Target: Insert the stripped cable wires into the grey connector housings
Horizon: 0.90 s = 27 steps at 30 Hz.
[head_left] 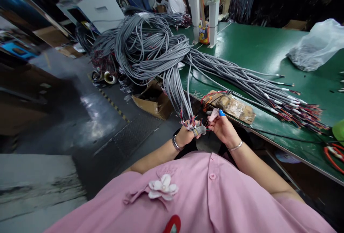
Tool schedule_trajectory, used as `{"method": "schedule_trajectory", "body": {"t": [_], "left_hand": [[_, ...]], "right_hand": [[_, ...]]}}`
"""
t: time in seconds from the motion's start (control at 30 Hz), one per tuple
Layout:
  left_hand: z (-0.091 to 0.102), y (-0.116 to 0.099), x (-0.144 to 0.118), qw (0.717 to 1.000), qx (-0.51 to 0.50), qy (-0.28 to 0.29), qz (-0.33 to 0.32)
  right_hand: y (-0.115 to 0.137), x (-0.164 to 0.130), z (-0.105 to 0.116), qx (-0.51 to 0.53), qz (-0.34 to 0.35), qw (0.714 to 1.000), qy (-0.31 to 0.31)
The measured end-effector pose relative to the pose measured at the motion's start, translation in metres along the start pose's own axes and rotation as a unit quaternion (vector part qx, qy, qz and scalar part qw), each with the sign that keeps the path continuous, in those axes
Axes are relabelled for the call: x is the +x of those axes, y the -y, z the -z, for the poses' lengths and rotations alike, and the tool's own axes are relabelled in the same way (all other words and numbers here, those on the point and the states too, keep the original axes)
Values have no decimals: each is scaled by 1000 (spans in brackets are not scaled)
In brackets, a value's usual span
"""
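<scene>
Both my forearms reach forward, bare below short pink sleeves, and meet close in front of my body. My left hand [188,132] is closed in a fist, with a metal watch band on its wrist. My right hand [223,127] sits just beside it, fingers pinched together and capped with taped tips, a thin bracelet at the wrist.

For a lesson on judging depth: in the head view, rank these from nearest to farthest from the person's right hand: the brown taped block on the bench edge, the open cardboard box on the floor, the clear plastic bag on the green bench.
1. Brown taped block: just beyond the right hand, on the bench edge.
2. Open cardboard box: left, on the floor.
3. Clear plastic bag: far right on the green bench.
</scene>
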<state>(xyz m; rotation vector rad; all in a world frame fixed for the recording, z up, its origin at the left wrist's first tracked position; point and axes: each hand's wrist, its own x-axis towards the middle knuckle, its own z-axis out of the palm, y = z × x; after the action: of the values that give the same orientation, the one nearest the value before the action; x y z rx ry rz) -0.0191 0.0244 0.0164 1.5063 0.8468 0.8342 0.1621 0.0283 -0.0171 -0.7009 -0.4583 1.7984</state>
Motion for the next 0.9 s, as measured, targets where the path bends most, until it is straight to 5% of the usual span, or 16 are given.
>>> {"method": "schedule_trajectory", "body": {"t": [0.23, 0.63, 0.9], "left_hand": [[-10, 2, 3, 998, 4, -59, -1], [-12, 16, 10, 996, 41, -76, 6], [-12, 7, 1, 997, 1, -81, 4]], "right_hand": [[0, -2, -4, -30, 26, 999, -26], [-5, 4, -3, 19, 46, 998, -25], [-1, 1, 0, 22, -29, 999, -4]]}}
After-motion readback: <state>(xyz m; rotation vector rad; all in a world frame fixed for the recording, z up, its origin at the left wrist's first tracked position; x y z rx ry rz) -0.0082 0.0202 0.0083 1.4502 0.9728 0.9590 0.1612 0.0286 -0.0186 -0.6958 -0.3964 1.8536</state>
